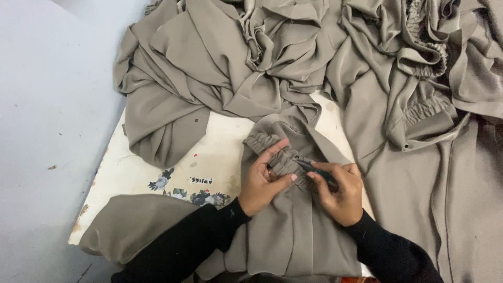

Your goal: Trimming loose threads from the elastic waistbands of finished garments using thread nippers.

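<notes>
Fingers (327, 175) hiding small dark tool (310, 166)

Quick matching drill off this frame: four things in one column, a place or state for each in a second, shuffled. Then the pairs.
1 left hand
2 right hand
3 white board
4 heaped taupe garments

a holds a small dark tool
b piled at the far side
c pinches the gathered cuff
d flower stickers on its near edge

Pairs: 1-c, 2-a, 3-d, 4-b
</notes>
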